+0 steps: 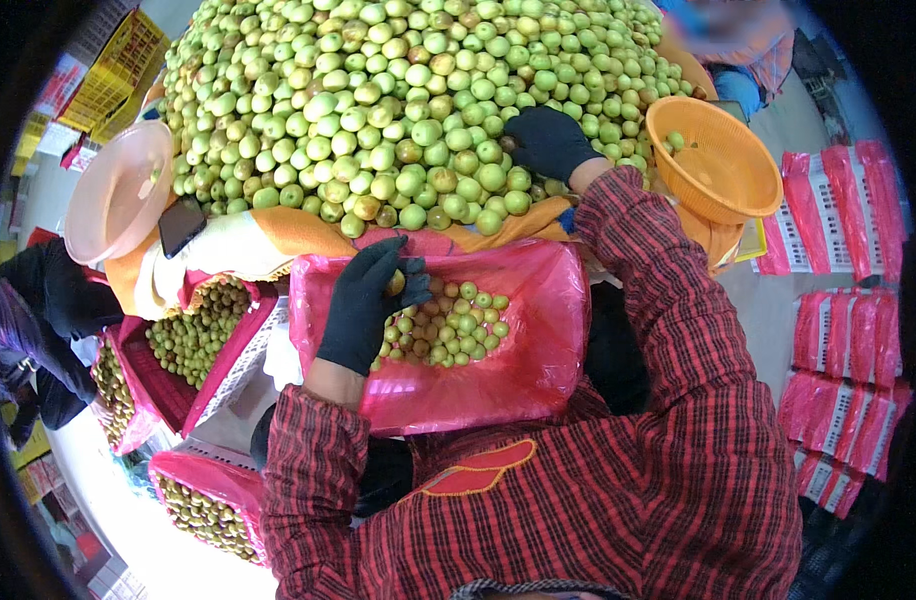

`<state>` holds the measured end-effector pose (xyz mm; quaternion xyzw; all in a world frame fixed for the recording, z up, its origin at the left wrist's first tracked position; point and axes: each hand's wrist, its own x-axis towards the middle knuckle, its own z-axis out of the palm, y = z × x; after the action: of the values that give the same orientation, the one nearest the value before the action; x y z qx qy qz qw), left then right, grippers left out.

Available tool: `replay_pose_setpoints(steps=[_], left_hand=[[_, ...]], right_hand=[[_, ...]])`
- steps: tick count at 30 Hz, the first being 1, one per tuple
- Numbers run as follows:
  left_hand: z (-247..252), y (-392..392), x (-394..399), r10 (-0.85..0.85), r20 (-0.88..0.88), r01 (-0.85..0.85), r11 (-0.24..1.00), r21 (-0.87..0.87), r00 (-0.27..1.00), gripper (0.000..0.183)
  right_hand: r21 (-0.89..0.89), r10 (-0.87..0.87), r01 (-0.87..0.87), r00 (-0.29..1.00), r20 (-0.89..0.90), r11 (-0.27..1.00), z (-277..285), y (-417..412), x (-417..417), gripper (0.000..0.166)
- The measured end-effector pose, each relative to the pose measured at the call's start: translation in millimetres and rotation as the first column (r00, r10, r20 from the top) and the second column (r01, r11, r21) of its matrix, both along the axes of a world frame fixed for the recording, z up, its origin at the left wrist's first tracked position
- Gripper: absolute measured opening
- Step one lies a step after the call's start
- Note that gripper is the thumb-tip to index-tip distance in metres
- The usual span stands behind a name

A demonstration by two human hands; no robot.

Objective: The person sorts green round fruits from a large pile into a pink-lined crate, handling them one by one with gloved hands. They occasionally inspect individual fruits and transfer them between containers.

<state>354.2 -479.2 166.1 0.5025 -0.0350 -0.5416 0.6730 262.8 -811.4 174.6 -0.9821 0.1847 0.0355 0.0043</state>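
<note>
A large heap of green jujube-like fruits [398, 112] fills the top of the view, some of them browned. My right hand [549, 144], in a black glove, rests on the heap's right part, its fingers curled by a brownish fruit [508, 143]; its grip is hidden. My left hand [368, 300], also black-gloved, is over the left side of a crate lined with pink plastic film [533, 330]. A greenish-brown fruit [395, 283] sits between its thumb and fingers. Below that hand, loose green fruits [461, 322] lie on the film inside the crate.
An orange plastic basket [717, 161] stands at the heap's right, a pale pink basin [120, 195] at its left beside a dark phone-like object [180, 227]. Fruit-filled crates [202, 337] stand lower left. Pink-lined crates [840, 210] line the right. People sit at far left and upper right.
</note>
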Motion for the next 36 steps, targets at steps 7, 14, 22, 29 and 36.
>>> replay_pose_setpoints(steps=[7,14,22,29,36], left_hand=[[-0.4,-0.7,-2.9,-0.029,0.158,0.047,0.993,-0.110,0.987,0.031],[-9.7,1.8,-11.5,-0.053,0.032,0.054,0.997,-0.063,0.998,0.032],[-9.3,3.7,-22.6,-0.093,-0.029,0.090,0.992,-0.084,0.995,0.033],[-8.3,-0.9,-24.3,-0.101,-0.029,0.099,0.994,-0.056,0.994,0.033],[-1.1,-1.1,-25.5,-0.121,-0.094,0.112,0.990,-0.091,0.988,0.041]], right_hand=[[0.029,-0.067,0.065,0.995,0.070,0.997,-9.7,1.5,-6.3,0.029],[-0.073,-0.112,0.112,0.994,0.003,0.991,-13.1,7.5,8.1,0.030],[-0.122,-0.233,0.223,0.969,-0.078,0.967,-10.8,13.3,12.5,0.032],[-0.107,-0.182,0.178,0.983,-0.029,0.978,-13.7,10.7,5.9,0.035],[0.126,-0.023,-0.074,0.775,0.632,0.989,7.8,59.5,-22.2,0.029]])
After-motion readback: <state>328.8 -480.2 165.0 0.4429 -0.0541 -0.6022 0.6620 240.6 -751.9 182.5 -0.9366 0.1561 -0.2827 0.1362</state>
